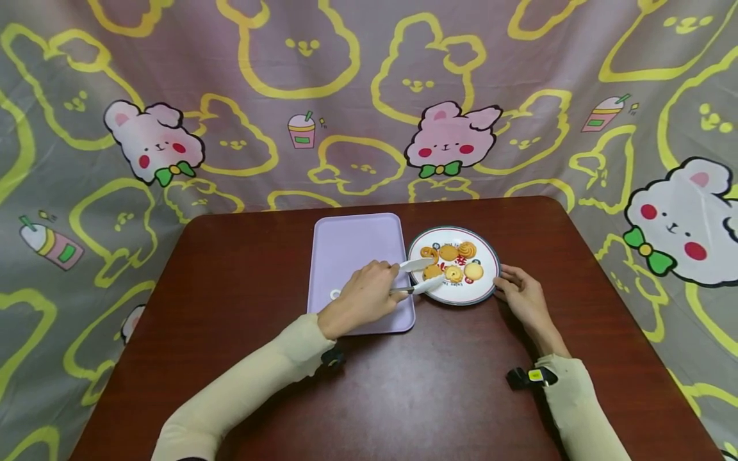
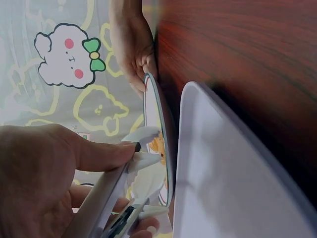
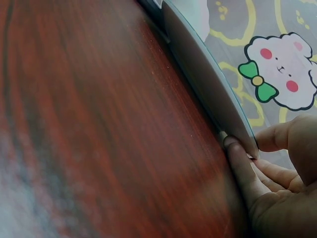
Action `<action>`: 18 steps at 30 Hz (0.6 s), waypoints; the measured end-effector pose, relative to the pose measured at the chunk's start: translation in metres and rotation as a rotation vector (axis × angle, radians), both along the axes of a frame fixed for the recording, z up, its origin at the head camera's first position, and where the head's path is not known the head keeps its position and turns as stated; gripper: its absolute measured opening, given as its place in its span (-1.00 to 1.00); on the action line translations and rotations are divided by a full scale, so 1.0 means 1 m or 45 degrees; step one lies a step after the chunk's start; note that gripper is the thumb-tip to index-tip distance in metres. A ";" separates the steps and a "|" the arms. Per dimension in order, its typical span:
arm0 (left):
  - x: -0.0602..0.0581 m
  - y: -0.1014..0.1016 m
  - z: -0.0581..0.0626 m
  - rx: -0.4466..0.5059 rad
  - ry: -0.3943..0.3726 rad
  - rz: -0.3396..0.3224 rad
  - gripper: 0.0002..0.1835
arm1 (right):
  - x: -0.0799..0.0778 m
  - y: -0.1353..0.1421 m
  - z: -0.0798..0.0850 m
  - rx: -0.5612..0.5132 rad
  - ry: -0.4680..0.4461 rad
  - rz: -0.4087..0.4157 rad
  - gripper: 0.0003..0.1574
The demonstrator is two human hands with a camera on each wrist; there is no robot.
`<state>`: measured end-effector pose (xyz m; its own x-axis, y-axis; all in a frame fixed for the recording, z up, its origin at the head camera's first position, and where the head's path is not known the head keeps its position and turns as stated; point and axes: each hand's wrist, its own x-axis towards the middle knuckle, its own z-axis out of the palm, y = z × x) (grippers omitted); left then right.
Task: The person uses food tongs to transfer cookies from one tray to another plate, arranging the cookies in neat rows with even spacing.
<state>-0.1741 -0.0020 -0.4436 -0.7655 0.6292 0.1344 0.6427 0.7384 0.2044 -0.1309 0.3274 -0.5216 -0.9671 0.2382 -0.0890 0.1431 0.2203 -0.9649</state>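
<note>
My left hand (image 1: pixel 364 296) grips a pair of tongs (image 2: pixel 101 201) with white tips. The tips are spread apart and reach over the near left part of a round white plate (image 1: pixel 455 297) with a dark rim. Several cookies (image 1: pixel 474 271) lie on the plate, among them a swirled one (image 1: pixel 467 250) and a pretzel-shaped one (image 1: pixel 427 252). Whether the tips touch a cookie is hard to tell. At the plate's right edge, my right hand (image 1: pixel 526 301) pinches the rim between thumb and fingers, as the right wrist view (image 3: pixel 277 183) shows.
Beneath my left hand and the tongs lies a lilac rectangular tray (image 1: pixel 357 246), close against the plate's left side. Both stand on a dark red-brown wooden table (image 1: pixel 242 282). A patterned curtain (image 1: pixel 357 77) hangs behind the table and along both sides.
</note>
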 end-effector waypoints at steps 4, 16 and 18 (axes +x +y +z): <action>-0.002 0.003 0.003 -0.025 -0.023 0.007 -0.65 | 0.000 0.000 0.000 0.002 0.013 0.008 -0.35; -0.004 0.006 0.010 -0.055 -0.074 0.022 -0.67 | 0.000 -0.001 0.000 0.001 0.001 -0.005 -0.36; -0.004 0.006 0.011 -0.057 -0.074 0.025 -0.67 | 0.000 -0.001 0.000 0.004 0.001 -0.006 -0.36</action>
